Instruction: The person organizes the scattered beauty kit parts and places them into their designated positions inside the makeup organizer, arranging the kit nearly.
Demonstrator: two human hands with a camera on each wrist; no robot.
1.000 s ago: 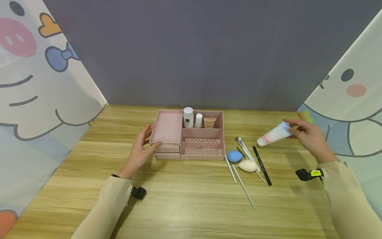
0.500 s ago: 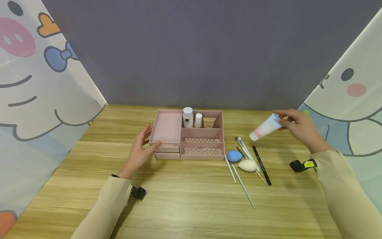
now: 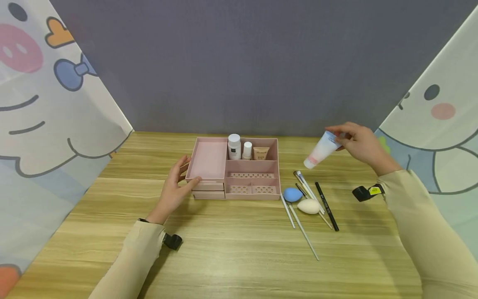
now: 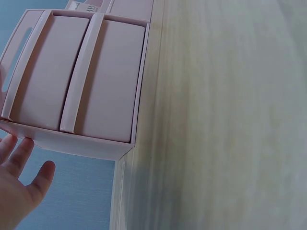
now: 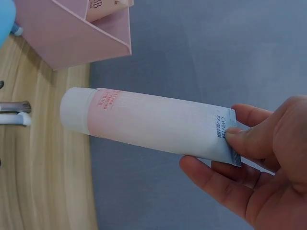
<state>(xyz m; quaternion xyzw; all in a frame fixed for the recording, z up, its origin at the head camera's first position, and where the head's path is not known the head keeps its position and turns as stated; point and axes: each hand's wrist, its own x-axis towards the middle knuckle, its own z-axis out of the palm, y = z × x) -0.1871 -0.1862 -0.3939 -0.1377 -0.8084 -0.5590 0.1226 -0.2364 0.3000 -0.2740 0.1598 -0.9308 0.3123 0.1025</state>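
Your right grip (image 3: 356,143) has brought the tube (image 3: 323,148) closer to the pink organizer (image 3: 208,158), right of it above the worktop (image 3: 231,253), pinching the flat end, seemingly so the cap (image 3: 309,163) stays free; your left grip (image 3: 174,187), uncurled, touches the organizer's left side, probably steadying it.

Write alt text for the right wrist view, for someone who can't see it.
A right hand pinches the crimped end of a squeeze tube, its white cap pointing left. At upper left, a pink organizer holding a BB tube stands on a wood-grain table; two brush heads show near the left edge.
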